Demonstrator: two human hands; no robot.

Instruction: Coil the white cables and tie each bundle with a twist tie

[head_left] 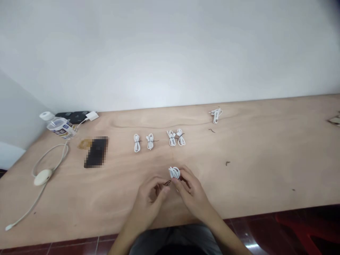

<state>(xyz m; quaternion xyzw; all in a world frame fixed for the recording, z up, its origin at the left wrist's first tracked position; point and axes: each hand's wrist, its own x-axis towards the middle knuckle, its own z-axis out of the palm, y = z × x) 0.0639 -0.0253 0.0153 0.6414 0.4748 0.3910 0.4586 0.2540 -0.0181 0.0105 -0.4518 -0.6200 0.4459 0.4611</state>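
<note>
Right at the table's (pixel 239 170) near edge, the left hand (pixel 147 202) and right hand (pixel 192 194) were together, wrists low, fingers raised! The right hand clamped a coiled white cable (pixel 174 173), and the left pinched a thin black twist tie (pixel 167 183) just beside it. Four tied white bundles (pixel 172 138) sat in a row ahead!

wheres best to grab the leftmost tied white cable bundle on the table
Probably pinch the leftmost tied white cable bundle at its middle, on the dark tie, coming down from above with the left hand. It lies flat on the wooden table, and the tie gathers the loops there.
</note>
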